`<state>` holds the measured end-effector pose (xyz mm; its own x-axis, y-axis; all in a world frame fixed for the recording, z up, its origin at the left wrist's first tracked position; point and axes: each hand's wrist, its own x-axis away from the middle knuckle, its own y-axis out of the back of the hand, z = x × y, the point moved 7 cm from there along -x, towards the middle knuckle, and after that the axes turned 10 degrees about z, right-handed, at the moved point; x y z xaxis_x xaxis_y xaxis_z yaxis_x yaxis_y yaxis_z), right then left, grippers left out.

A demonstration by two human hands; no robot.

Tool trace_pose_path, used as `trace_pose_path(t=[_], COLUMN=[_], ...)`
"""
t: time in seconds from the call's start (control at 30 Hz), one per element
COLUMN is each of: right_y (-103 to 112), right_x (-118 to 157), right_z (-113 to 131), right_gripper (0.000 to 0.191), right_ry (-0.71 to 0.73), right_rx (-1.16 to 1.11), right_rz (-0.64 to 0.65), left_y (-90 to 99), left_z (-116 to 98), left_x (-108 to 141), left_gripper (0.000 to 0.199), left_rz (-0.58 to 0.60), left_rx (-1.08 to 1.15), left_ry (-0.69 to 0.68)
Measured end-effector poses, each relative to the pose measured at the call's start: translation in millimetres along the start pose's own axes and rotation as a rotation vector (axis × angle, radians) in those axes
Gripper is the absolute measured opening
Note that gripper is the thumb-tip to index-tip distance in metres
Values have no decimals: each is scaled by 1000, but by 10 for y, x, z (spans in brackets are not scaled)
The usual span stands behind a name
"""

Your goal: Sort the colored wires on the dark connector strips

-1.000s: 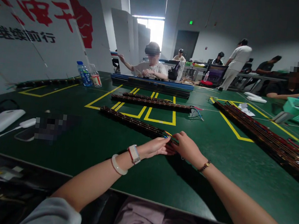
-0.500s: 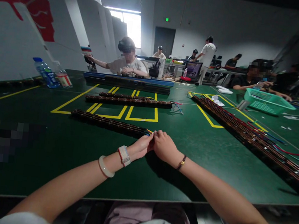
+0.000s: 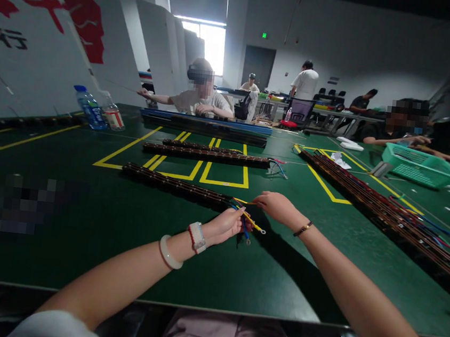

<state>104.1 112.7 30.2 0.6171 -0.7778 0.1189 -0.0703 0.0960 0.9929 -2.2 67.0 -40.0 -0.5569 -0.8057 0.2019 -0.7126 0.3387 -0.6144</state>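
Note:
A long black strip with copper-coloured bars lies slantwise on the green table, and coloured wires come out of its right end. My left hand is closed on some of these wires; a yellow wire and a blue wire, each tipped with a ring terminal, stick out past its fingers. My right hand, to the right of it, pinches another yellow wire that runs out from the strip's end. The two hands are apart.
Two similar strips lie farther back, and a long bundle of strips crosses the right side. A green basket stands at the right, bottles at the left. Co-workers sit across the table.
My right hand has moved away from my left, to the right, holding a yellow wire. The ringed wire ends now show beyond my left hand. The view has shifted slightly.

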Motion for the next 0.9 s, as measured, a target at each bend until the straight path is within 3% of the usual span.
trace_pose_path(t=[0.23, 0.37, 0.47, 0.57, 0.7, 0.8, 0.9], right_y=[101, 65, 42, 36, -10, -93, -165], right_x=[-502, -759, -780, -578, -50, 331, 544], right_z=[28, 116, 114, 37, -74, -1, 189], right_gripper=[26, 26, 25, 26, 31, 34, 34], right_ry=[227, 340, 327, 252, 136, 166, 275], right_rx=[407, 483, 452, 370, 149, -16, -79], right_rz=[-46, -47, -74, -164, -296, -313, -279], left_y=[47, 60, 54, 52, 46, 37, 21], left_z=[10, 5, -2, -4, -4, -2, -17], left_x=[-33, -41, -31, -29, -38, -40, -38], left_gripper=[26, 24, 23, 26, 28, 27, 25], left_rz=[6, 6, 9, 16, 34, 47, 68], left_rx=[-75, -78, -67, -52, -37, -33, -25], left_ry=[87, 92, 87, 85, 84, 87, 64])
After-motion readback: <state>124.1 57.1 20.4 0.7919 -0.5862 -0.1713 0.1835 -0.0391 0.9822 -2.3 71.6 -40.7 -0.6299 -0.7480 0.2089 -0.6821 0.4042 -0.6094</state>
